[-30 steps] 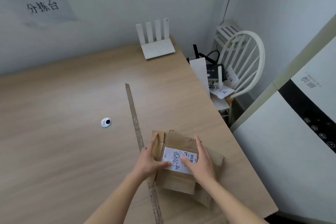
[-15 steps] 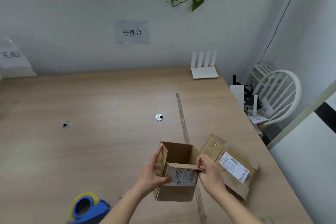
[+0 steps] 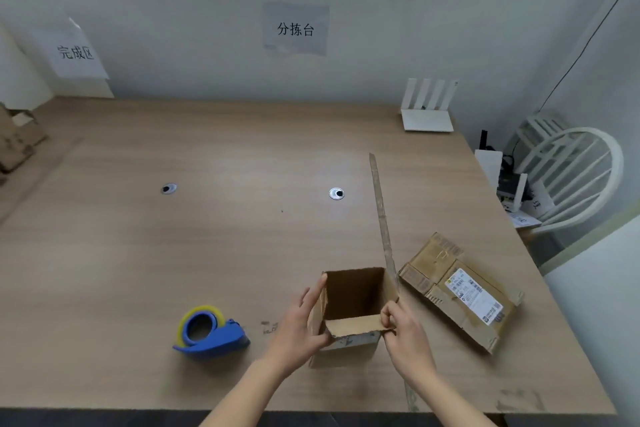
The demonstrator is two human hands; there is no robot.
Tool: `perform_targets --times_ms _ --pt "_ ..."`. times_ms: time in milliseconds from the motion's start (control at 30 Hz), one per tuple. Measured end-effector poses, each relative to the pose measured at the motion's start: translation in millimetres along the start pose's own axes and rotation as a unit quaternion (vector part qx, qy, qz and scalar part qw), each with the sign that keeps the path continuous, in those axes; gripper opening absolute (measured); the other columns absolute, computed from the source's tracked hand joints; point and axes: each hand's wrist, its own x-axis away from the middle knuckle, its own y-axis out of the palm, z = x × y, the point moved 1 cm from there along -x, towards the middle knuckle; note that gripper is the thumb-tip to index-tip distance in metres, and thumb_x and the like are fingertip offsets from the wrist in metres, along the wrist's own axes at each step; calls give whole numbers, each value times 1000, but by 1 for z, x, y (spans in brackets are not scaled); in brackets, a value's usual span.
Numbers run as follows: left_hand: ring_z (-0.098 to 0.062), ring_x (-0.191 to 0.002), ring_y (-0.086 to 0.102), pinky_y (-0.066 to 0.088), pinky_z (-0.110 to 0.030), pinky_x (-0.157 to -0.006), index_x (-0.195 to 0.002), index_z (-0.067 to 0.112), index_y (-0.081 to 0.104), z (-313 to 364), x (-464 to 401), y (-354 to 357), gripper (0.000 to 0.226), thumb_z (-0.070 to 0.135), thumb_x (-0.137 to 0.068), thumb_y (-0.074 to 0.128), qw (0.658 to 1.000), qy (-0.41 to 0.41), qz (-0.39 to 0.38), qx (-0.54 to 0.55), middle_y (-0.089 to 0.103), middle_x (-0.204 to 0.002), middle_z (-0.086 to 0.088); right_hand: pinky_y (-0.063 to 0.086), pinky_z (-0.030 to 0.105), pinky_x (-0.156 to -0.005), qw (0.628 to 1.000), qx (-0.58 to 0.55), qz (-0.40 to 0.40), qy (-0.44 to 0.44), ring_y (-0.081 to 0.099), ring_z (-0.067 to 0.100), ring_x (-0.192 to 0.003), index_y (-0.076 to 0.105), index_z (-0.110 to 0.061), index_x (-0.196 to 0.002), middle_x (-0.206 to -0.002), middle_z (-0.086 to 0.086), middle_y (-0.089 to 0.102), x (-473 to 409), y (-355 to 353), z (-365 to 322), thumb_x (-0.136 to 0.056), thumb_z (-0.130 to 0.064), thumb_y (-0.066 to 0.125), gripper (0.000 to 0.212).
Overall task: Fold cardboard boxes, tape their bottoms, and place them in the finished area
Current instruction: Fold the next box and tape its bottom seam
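Open-topped cardboard box (image 3: 351, 305) stood near the table's (image 3: 207, 253) near edge, centre-right. Left hand (image 3: 300, 329) gripped its left wall, fingers spread up the side, thumb on the near face. Right hand (image 3: 403, 329) pinched the near flap at the right corner, fingers curled tight. Flattened box (image 3: 460, 289) lay just right of it, white shipping label up, print too small to read. Blue tape dispenser (image 3: 209, 331) with a yellow roll sat to the left. Wall signs: "分拣台" (image 3: 295, 29) far centre, "完成区" (image 3: 75, 52) far left
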Motion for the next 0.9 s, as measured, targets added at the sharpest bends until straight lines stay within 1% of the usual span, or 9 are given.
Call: perform_targets --times_ms 100,200,300,367,433,533,633,733,900 --pt "1 -131 38 36 -16 -99 -147 69 -3 -9 6 10 114 25 -83 81 1000 9 7 -24 34 -159 11 44 20 -64 1000 11 -6 -8 55 10 -81 41 -29 -70 -90 -11 48 5 10 4 -84 9 58 44" --pt "2 -137 36 35 -19 -107 -149 66 0 -14 14 13 117 28 -80 86 1000 3 6 -5 34 -159 15 40 11 -68 999 -12 -41 -8 57 11 -93 44 -32 -71 -101 -14 50 10 14 8 -81 1 66 41" --pt "-4 -147 28 32 -37 -119 -150 65 1 -20 22 14 121 52 -67 88 999 10 -24 35 27 -162 17 44 15 -90 996 -6 -92 -22 49 1 -112 51 -41 -88 -123 -18 47 19 12 10 -71 -54 83 38" --pt "-1 -148 19 25 -39 -121 -149 67 1 -23 25 15 116 72 -65 81 998 13 -37 40 17 -164 22 49 33 -100 997 -1 -79 -27 47 3 -122 52 -46 -103 -132 -17 47 22 10 11 -72 -82 61 48" --pt "3 -146 19 23 -37 -119 -147 70 3 -24 25 15 97 84 -74 65 998 9 -33 46 14 -161 29 51 30 -93 999 8 -35 -39 50 4 -123 47 -51 -124 -142 -16 45 21 5 9 -87 -76 47 45" --pt "7 -144 24 28 -35 -121 -147 70 9 -20 22 17 66 76 -92 46 998 -3 10 68 23 -157 33 46 15 -76 997 44 1 -59 56 2 -109 34 -48 -146 -146 -14 41 14 0 5 -100 -47 50 48" --pt "0 -139 40 37 -30 -112 -151 62 8 -13 19 18 72 48 -99 56 997 -29 66 31 38 -154 24 46 13 -65 990 120 -44 -59 56 2 -103 13 -48 -156 -145 -10 34 4 0 4 -96 -41 59 75" --pt "-1 -132 48 43 -26 -106 -156 47 17 -13 18 24 78 38 -96 66 996 -34 83 1 49 -149 18 53 20 -69 982 161 -78 -63 52 8 -113 -5 -46 -157 -141 -8 29 -4 -3 3 -91 -47 61 93" --pt "5 -143 23 25 -24 -115 -158 40 22 -12 19 31 83 82 -88 39 999 -28 35 -1 18 -159 28 55 26 -75 981 162 -95 -56 54 12 -111 -12 -45 -156 -141 -6 32 -13 -3 2 -88 -55 61 101"
